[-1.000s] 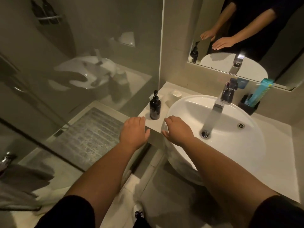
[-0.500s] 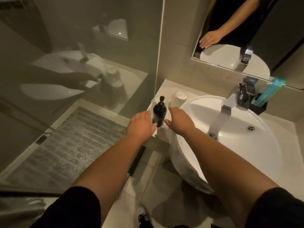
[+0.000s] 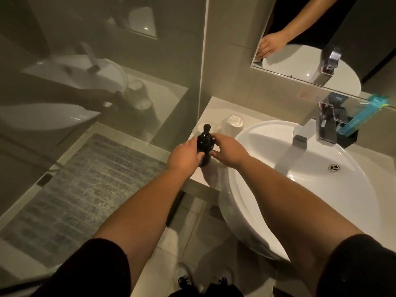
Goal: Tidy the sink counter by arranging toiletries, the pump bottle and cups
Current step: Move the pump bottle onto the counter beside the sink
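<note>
A black pump bottle (image 3: 204, 144) stands upright on the white counter (image 3: 209, 113) left of the basin. My left hand (image 3: 184, 156) wraps its left side. My right hand (image 3: 228, 150) touches its right side with fingers curled round it. Behind the bottle stand two cups: a white one (image 3: 234, 125) covered with a wrap and a clear one (image 3: 198, 128) partly hidden by the pump. At the back right, a black holder (image 3: 350, 137) carries a teal toothpaste box (image 3: 362, 115) and other toiletries.
The round white basin (image 3: 300, 179) overhangs the counter's front edge, with a chrome tap (image 3: 317, 129) at its back. A glass shower screen (image 3: 96, 82) closes off the left side. A mirror (image 3: 321, 39) hangs above the tap. Tiled floor lies below.
Both hands have moved forward from the counter's front edge and closed round the pump bottle. The camera has leaned in and tilted down.
</note>
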A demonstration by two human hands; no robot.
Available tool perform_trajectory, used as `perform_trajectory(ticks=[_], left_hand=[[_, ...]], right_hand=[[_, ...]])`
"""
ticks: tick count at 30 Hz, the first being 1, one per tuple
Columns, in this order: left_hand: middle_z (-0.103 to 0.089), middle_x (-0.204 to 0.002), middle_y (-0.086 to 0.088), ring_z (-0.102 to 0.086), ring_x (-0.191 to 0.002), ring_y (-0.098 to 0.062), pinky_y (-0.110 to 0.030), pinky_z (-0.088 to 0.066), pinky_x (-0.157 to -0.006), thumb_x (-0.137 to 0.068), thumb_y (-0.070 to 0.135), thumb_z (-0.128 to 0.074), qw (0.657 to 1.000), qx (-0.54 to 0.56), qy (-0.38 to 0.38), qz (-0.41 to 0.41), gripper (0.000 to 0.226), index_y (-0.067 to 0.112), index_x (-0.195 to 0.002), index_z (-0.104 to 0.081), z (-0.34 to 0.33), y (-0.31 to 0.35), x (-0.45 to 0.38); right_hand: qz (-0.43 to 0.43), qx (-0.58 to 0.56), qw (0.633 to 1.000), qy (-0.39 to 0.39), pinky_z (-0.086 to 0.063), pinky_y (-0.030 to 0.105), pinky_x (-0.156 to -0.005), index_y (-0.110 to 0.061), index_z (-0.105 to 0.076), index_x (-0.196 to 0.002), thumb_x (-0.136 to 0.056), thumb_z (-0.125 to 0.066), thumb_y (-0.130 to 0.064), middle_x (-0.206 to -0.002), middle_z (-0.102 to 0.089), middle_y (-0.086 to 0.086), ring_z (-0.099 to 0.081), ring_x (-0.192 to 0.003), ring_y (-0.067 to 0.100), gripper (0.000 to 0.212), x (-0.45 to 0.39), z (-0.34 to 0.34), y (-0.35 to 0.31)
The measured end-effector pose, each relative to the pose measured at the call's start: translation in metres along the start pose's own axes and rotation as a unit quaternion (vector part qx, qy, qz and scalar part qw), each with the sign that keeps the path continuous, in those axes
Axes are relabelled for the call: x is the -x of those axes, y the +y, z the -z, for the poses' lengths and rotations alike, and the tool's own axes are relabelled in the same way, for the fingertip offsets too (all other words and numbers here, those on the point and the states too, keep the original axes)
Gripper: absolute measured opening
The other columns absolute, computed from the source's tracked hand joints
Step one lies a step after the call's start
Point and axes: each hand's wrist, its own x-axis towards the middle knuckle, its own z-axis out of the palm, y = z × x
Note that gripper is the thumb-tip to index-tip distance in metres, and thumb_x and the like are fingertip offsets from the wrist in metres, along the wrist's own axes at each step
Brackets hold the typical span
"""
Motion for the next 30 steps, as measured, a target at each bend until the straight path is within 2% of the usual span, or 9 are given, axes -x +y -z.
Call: perform_trajectory(ticks=[7, 10, 19, 25, 30], left_hand=[[-0.061, -0.121, -0.011, -0.059, -0.106, -0.032, -0.042, -0.048, -0.081, -0.095, 0.03, -0.053, 1.0, 0.024, -0.017, 0.003, 0.041, 0.016, -0.132, -0.043, 0.007, 0.003, 0.01], [-0.059, -0.123, -0.012, -0.057, -0.109, -0.033, -0.041, -0.047, -0.083, -0.095, 0.028, -0.053, 0.999, 0.035, -0.02, -0.005, 0.045, 0.017, -0.137, -0.041, 0.023, 0.008, 0.016], [-0.054, -0.134, -0.008, -0.054, -0.118, -0.029, -0.038, -0.044, -0.091, -0.096, 0.029, -0.051, 0.997, 0.045, 0.018, -0.056, 0.052, 0.022, -0.145, -0.034, 0.093, 0.044, 0.004], [-0.057, -0.131, -0.007, -0.055, -0.115, -0.028, -0.031, -0.04, -0.083, -0.095, 0.025, -0.054, 0.992, 0.039, 0.049, -0.11, 0.048, 0.023, -0.141, -0.039, 0.124, 0.071, -0.017], [-0.055, -0.134, -0.009, -0.055, -0.116, -0.029, -0.034, -0.043, -0.088, -0.096, 0.026, -0.053, 0.991, 0.033, 0.045, -0.124, 0.048, 0.021, -0.142, -0.038, 0.127, 0.087, -0.045]], right_hand=[[0.004, 0.009, 1.0, -0.001, -0.045, 0.035, -0.095, -0.015, -0.053, -0.131, -0.084, -0.071, -0.025, -0.129, -0.062, 0.006, -0.058, -0.116, 0.026, 0.051, 0.011, 0.007, -0.002], [0.005, 0.011, 1.0, 0.007, -0.047, 0.036, -0.091, -0.014, -0.054, -0.129, -0.084, -0.069, -0.025, -0.123, -0.064, 0.008, -0.06, -0.111, 0.027, 0.048, 0.02, 0.019, -0.011], [0.009, -0.009, 0.995, 0.098, -0.049, 0.036, -0.091, -0.018, -0.055, -0.129, -0.084, -0.071, -0.025, -0.124, -0.065, 0.003, -0.061, -0.112, 0.024, 0.049, 0.032, 0.088, -0.038], [0.008, -0.011, 0.989, 0.149, -0.049, 0.037, -0.093, -0.016, -0.053, -0.132, -0.085, -0.071, -0.025, -0.126, -0.064, 0.005, -0.06, -0.114, 0.025, 0.051, 0.029, 0.124, -0.04], [0.003, -0.011, 0.985, 0.17, -0.05, 0.038, -0.092, -0.019, -0.056, -0.129, -0.084, -0.07, -0.025, -0.125, -0.065, 0.003, -0.06, -0.114, 0.024, 0.047, 0.012, 0.14, -0.023]])
